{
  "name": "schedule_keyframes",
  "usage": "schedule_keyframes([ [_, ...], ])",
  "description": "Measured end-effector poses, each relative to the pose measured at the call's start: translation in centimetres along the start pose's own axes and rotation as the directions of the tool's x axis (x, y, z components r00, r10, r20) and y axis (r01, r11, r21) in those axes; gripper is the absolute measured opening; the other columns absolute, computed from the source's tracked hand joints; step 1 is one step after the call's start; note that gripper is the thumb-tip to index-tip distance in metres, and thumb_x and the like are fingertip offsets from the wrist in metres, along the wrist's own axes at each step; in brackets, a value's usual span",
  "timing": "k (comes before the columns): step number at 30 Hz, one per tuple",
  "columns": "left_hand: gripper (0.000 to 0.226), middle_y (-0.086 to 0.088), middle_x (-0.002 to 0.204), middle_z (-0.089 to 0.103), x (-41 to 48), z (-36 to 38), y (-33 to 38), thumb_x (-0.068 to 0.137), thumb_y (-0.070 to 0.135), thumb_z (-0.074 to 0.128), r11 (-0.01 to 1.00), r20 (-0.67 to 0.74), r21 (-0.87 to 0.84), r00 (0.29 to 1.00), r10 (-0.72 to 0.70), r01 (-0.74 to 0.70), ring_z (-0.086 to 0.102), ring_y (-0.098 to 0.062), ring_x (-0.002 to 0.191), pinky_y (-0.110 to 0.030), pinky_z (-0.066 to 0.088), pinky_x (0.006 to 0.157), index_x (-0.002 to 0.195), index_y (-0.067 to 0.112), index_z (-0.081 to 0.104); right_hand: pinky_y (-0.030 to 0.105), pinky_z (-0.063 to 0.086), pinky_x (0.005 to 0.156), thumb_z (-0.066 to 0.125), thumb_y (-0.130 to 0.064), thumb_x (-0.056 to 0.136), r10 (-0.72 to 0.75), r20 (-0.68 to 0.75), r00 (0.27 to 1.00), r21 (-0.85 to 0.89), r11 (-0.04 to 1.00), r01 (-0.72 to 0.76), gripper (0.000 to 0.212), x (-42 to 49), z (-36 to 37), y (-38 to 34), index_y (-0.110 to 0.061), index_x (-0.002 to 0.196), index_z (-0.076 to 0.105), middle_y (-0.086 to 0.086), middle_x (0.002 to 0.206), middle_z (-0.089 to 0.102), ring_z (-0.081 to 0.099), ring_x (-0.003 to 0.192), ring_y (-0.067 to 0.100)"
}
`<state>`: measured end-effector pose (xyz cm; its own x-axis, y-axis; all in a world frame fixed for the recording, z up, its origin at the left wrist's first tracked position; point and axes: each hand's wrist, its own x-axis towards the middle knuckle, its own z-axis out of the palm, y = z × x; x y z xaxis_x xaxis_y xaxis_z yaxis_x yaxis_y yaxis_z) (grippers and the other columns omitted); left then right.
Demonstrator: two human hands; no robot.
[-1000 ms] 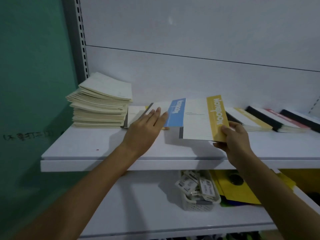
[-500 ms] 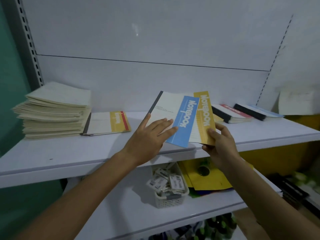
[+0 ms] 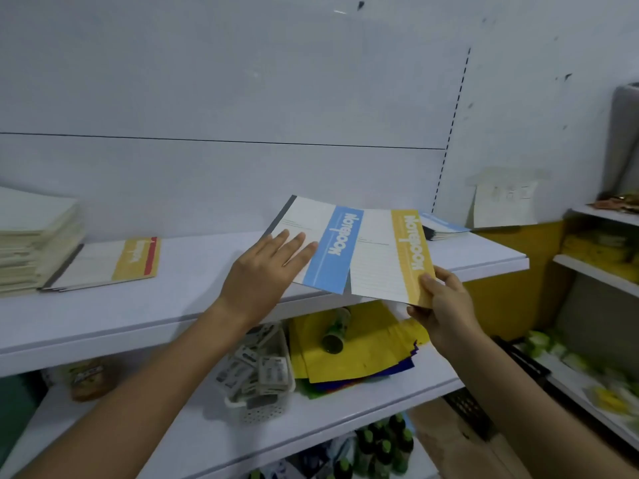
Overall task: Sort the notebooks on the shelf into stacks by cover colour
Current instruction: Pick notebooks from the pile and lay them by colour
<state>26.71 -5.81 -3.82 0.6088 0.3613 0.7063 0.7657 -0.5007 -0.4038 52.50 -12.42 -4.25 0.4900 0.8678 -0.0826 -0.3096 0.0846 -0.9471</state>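
Two notebooks hang above the white shelf's front edge. The blue-banded notebook overlaps the yellow-banded notebook. My left hand lies on the blue one's white cover, fingers straight; whether the thumb is under it is hidden. My right hand pinches the yellow notebook's near right corner. A small stack with yellow and red bands lies at the left of the shelf. A blue stack sits at the far right.
A tall pile of cream booklets stands at the far left. The lower shelf holds a white basket of tags, yellow sheets and a small bottle. More shelving stands to the right.
The view has swung right and both held notebooks have moved right along the shelf. The notebooks now lie fanned further apart, the yellow one more exposed.
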Motion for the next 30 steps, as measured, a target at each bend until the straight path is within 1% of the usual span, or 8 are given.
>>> schedule_keyframes([
  [6, 0.077, -0.019, 0.117, 0.066, -0.2, 0.8, 2.2, 0.05, -0.018, 0.077, 0.993, 0.074, 0.016, 0.99, -0.121, 0.12, 0.066, -0.037, 0.102, -0.047, 0.056, 0.078, 0.122, 0.003, 0.063, 0.031, 0.047, 0.056, 0.049, -0.016, 0.099, 0.032, -0.005, 0.999, -0.037, 0.999, -0.032, 0.02, 3.3, -5.6, -0.1, -0.019, 0.118, 0.052, 0.006, 0.095, 0.062, 0.058, 0.079, 0.021],
  [11, 0.075, -0.017, 0.117, 0.066, -0.1, 1.8, 2.5, 0.052, -0.022, 0.071, 0.984, 0.077, 0.023, 0.981, -0.178, 0.176, 0.066, -0.036, 0.102, -0.046, 0.056, 0.079, 0.122, 0.004, 0.063, 0.033, 0.048, 0.06, 0.047, -0.015, 0.099, 0.066, 0.049, 0.997, -0.069, 0.996, -0.063, 0.021, 6.1, -4.8, 0.6, -0.017, 0.12, 0.052, 0.006, 0.097, 0.061, 0.057, 0.083, 0.021],
  [16, 0.073, -0.011, 0.12, 0.066, 0.0, 4.1, 0.5, 0.058, -0.022, 0.067, 0.963, 0.037, 0.001, 0.962, -0.269, 0.27, 0.066, -0.031, 0.105, -0.042, 0.056, 0.08, 0.124, 0.008, 0.063, 0.033, 0.051, 0.059, 0.048, -0.018, 0.099, 0.092, 0.105, 0.99, -0.137, 0.988, -0.077, 0.023, 9.6, -1.0, 1.3, -0.017, 0.122, 0.052, 0.01, 0.102, 0.061, 0.059, 0.085, 0.023],
  [18, 0.063, -0.01, 0.119, 0.067, 0.5, 5.2, -0.8, 0.067, -0.019, 0.059, 0.958, 0.003, -0.009, 0.958, -0.288, 0.288, 0.067, -0.029, 0.104, -0.041, 0.056, 0.078, 0.123, 0.009, 0.064, 0.032, 0.051, 0.058, 0.047, -0.019, 0.1, 0.089, 0.121, 0.989, -0.182, 0.981, -0.066, 0.022, 11.4, 1.2, 1.5, -0.014, 0.121, 0.052, 0.01, 0.101, 0.059, 0.058, 0.083, 0.022],
  [21, 0.047, -0.009, 0.115, 0.069, 1.5, 7.1, -3.3, 0.084, -0.007, 0.04, 0.966, -0.036, -0.01, 0.966, -0.257, 0.257, 0.068, -0.028, 0.101, -0.039, 0.057, 0.076, 0.12, 0.01, 0.066, 0.031, 0.052, 0.056, 0.046, -0.02, 0.1, 0.055, 0.15, 0.987, -0.236, 0.972, -0.019, 0.02, 14.3, 4.8, 1.4, -0.014, 0.118, 0.051, 0.007, 0.097, 0.058, 0.058, 0.078, 0.02],
  [26, 0.051, -0.005, 0.111, 0.071, 2.9, 10.2, -7.8, 0.095, 0.004, 0.023, 0.976, -0.114, 0.002, 0.97, -0.214, 0.216, 0.07, -0.024, 0.096, -0.032, 0.056, 0.071, 0.114, 0.012, 0.07, 0.029, 0.053, 0.054, 0.046, -0.017, 0.1, 0.015, 0.213, 0.977, -0.28, 0.959, 0.046, 0.015, 18.6, 11.1, 1.7, -0.014, 0.114, 0.051, 0.007, 0.095, 0.058, 0.059, 0.078, 0.02],
  [28, 0.05, -0.004, 0.111, 0.071, 3.2, 10.9, -9.5, 0.09, -0.001, 0.028, 0.975, -0.136, 0.023, 0.967, -0.215, 0.22, 0.069, -0.024, 0.096, -0.032, 0.055, 0.071, 0.114, 0.012, 0.07, 0.028, 0.055, 0.054, 0.046, -0.016, 0.099, -0.002, 0.221, 0.975, -0.289, 0.955, 0.067, 0.014, 20.0, 13.2, 1.9, -0.013, 0.112, 0.052, 0.008, 0.096, 0.059, 0.06, 0.081, 0.021],
  [30, 0.048, -0.005, 0.111, 0.07, 3.3, 11.5, -10.9, 0.081, -0.004, 0.039, 0.97, -0.144, 0.031, 0.961, -0.235, 0.241, 0.069, -0.024, 0.095, -0.031, 0.055, 0.069, 0.115, 0.013, 0.069, 0.034, 0.058, 0.065, 0.048, -0.014, 0.097, -0.002, 0.222, 0.975, -0.325, 0.943, 0.076, 0.016, 21.5, 15.0, 2.5, -0.009, 0.111, 0.055, 0.007, 0.095, 0.059, 0.061, 0.084, 0.024],
])
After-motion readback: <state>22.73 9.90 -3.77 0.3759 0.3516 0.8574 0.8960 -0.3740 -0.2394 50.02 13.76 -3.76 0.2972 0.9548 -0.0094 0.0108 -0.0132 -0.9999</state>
